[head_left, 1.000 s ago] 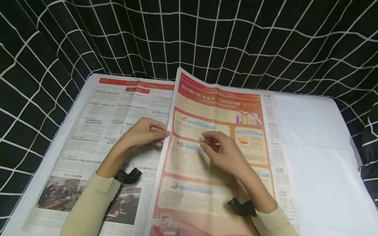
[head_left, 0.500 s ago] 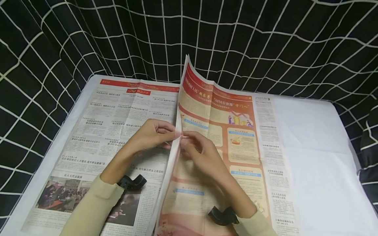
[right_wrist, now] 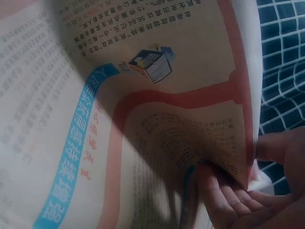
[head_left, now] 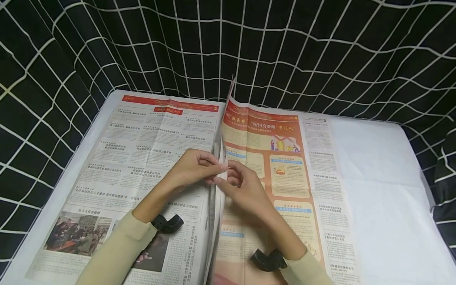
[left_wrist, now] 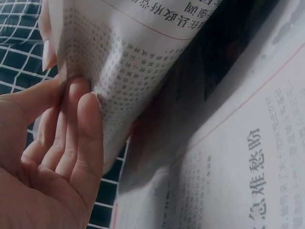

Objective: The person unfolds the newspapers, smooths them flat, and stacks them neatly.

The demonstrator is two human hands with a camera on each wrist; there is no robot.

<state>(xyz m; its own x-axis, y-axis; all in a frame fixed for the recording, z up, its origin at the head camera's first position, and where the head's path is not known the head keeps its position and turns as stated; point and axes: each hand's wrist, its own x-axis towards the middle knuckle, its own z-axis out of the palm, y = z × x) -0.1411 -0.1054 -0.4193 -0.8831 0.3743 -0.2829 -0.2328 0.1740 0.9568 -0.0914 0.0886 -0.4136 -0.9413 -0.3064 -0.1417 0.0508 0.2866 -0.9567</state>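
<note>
A newspaper [head_left: 160,134] lies spread on the white-covered table, and one edge of its red-and-cream page [head_left: 286,136] stands raised near the middle. My left hand [head_left: 187,170] pinches that raised edge from the left between thumb and fingers. From the right, my right hand [head_left: 246,188] grips the same edge just below it, the two hands nearly touching. In the left wrist view the left hand [left_wrist: 62,157] has its fingertips against the printed grey side. The right wrist view has the right hand's fingers [right_wrist: 219,200] on the coloured side, thumb at the edge.
White cloth [head_left: 384,166] covers the table right of the newspaper. A black curtain with a white grid [head_left: 270,47] hangs around the back and sides. Each wrist wears a black strap mount [head_left: 270,260].
The right hand has moved left from above the coloured page to the raised edge and taken hold there. The left hand has shifted slightly right, and the page edge stands more upright.
</note>
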